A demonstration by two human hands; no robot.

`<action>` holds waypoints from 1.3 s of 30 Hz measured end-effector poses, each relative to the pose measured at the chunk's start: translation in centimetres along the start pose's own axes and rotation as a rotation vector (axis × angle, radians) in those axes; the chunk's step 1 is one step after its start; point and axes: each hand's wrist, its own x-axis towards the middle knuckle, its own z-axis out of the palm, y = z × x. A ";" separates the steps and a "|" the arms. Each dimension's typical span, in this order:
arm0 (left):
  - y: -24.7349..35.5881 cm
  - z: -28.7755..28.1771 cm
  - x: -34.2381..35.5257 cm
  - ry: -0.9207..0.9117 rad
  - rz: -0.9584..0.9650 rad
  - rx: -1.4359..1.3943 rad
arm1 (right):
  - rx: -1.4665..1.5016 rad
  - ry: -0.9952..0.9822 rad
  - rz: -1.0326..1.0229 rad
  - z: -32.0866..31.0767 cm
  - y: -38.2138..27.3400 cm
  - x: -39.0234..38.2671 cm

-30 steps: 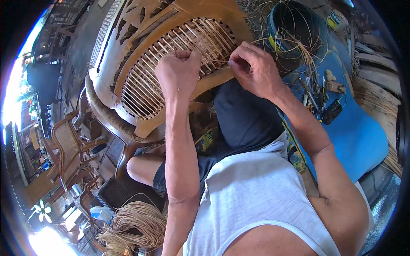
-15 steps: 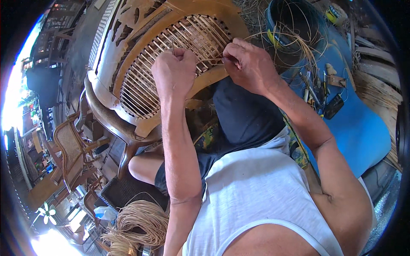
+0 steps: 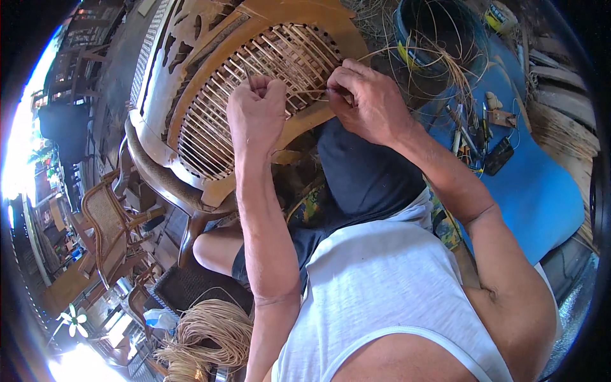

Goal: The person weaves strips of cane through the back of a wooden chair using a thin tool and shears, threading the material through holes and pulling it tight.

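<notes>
A carved wooden chair lies tilted across my lap, its oval back panel partly woven with pale cane strips. My left hand is closed in a fist against the weave near the panel's lower right, gripping a cane strand. My right hand pinches a thin cane strand at the panel's right edge, and the strand runs between the two hands. Loose ends trail off to the right toward a bucket.
A dark bucket with loose cane stands at the upper right on a blue mat carrying small tools. A coil of cane lies by my left knee. Another cane chair stands at left.
Both hands have shifted slightly down and left along the panel's edge, drawing the strand tighter between them. The chair stays in place.
</notes>
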 end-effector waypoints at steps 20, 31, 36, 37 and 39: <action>-0.6 -0.5 -0.2 0.089 0.007 0.154 | -0.033 -0.039 -0.025 0.6 -0.5 0.3; -0.8 -0.9 -0.8 0.013 -0.010 0.031 | -0.017 -0.006 -0.030 0.3 -0.6 0.4; -0.9 -1.1 -1.0 -0.006 0.004 -0.024 | -0.024 -0.020 -0.037 0.1 -0.7 0.6; -1.1 -1.1 -0.9 -0.004 0.003 -0.023 | -0.037 -0.018 -0.037 0.2 -0.8 0.7; -1.3 -1.0 -0.6 -0.002 -0.015 -0.059 | -0.045 0.004 -0.072 0.5 -1.0 0.9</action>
